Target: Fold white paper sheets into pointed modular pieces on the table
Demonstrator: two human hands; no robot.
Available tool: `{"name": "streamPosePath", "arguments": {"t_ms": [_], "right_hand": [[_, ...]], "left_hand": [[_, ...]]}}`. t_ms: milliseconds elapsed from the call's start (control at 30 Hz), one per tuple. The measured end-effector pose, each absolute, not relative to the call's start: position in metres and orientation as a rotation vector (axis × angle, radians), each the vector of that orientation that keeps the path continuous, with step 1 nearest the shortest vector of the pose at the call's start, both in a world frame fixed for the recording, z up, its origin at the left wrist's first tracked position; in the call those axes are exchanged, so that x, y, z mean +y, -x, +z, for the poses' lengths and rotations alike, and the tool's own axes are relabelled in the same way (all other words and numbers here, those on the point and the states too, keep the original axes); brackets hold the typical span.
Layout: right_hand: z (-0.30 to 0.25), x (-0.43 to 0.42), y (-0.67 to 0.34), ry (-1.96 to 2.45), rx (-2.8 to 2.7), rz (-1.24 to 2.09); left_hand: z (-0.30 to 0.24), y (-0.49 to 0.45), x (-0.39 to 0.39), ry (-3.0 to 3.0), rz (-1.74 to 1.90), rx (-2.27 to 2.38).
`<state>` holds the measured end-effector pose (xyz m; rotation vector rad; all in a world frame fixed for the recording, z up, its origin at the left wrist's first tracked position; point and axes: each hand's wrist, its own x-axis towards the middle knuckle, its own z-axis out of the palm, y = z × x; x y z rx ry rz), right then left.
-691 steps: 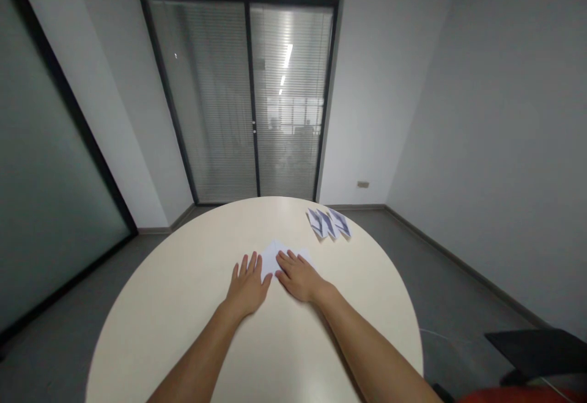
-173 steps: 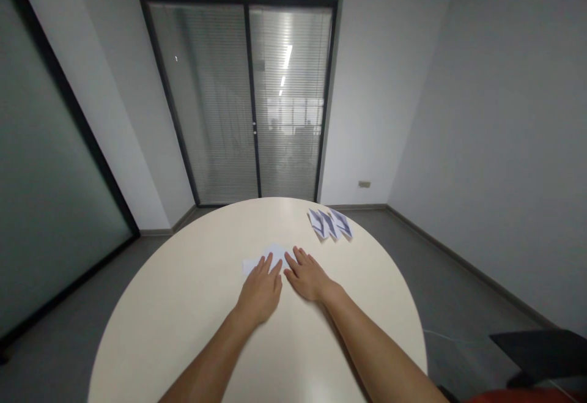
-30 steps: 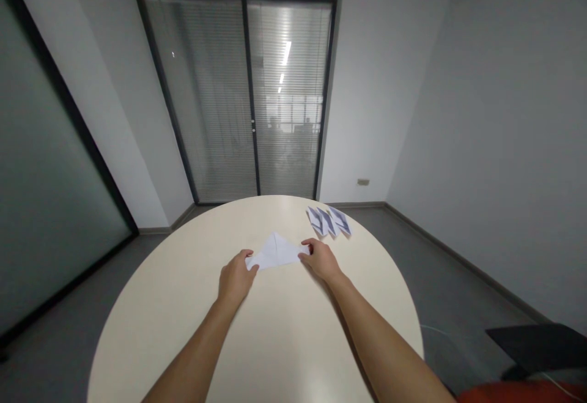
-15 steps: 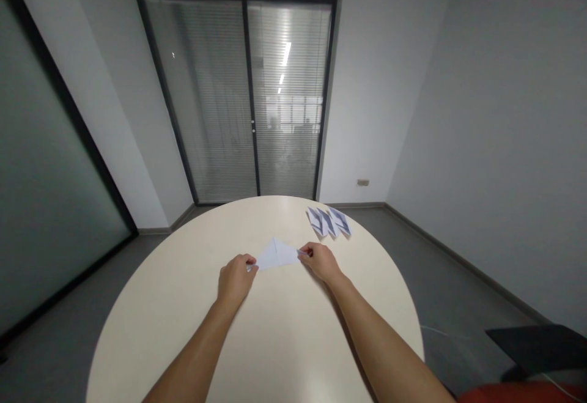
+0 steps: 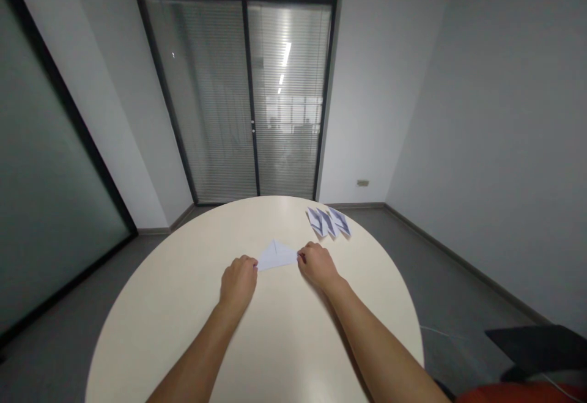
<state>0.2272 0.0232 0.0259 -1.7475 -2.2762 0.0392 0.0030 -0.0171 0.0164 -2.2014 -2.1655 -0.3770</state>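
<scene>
Between my two hands, a white sheet of folded paper (image 5: 277, 257) lies at the table, its shape a low triangle with a peak on the far side and a crease running down from it. My left hand (image 5: 239, 280) is closed on the paper's left end, knuckles up. On the opposite end, my right hand (image 5: 316, 263) pinches the right corner, its thumb and fingers pressed together. Both hands rest low over the round table (image 5: 275, 342). The fingertips hide the two ends of the paper.
Several folded paper pieces (image 5: 328, 222) lie in a row near the table's far right edge. Beyond the table stands a glass partition with blinds (image 5: 288, 146). A black chair part (image 5: 536, 345) and a red seat (image 5: 518, 392) are at the lower right.
My hands have rolled over, fingers turning down and in at the paper's ends. The near part of the paper has folded up, so the triangle looks lower and its crease shorter.
</scene>
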Motion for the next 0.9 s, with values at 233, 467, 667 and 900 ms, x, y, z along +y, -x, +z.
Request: {"name": "streamPosePath", "arguments": {"t_ms": [233,467,667,900], "right_hand": [[0.033,0.008,-0.213,1.796,-2.35,-0.04],[0.035,-0.009,-0.191,1.946,-2.272,0.033],[0.023,-0.008,-0.187,1.886,-2.292,0.222],[0.022,0.0,-0.197,1.817,-2.322,0.343]], "left_hand": [[0.024,-0.015,-0.024,2.208,-0.229,-2.123],[0.029,-0.038,-0.032,2.22,-0.173,-2.096],[0.025,-0.041,-0.032,2.223,-0.261,-2.096],[0.013,-0.035,-0.029,2.254,-0.277,-2.06]]}}
